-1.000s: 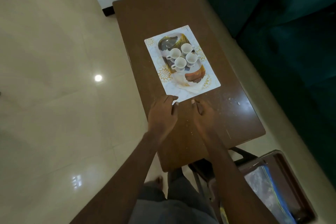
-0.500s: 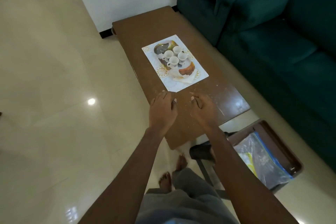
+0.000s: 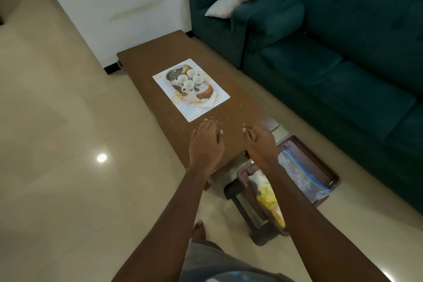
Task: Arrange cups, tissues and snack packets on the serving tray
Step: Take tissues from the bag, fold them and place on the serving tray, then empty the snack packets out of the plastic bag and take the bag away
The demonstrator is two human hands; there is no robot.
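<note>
A: Both hands have drawn back from the mat; left hand [image 3: 206, 144] and right hand [image 3: 259, 144] hover over the table [image 3: 146, 57], fingers loosely curled, empty.

B: Serving tray [image 3: 172, 73] sits mid-table: four cups [image 3: 190, 80], tissues [image 3: 201, 103], snack packet [image 3: 205, 94]. Arrangement looks finished; check spacing next.

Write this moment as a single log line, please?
left hand: empty, over table | right hand: empty | tray: four cups, tissues, packet
</note>
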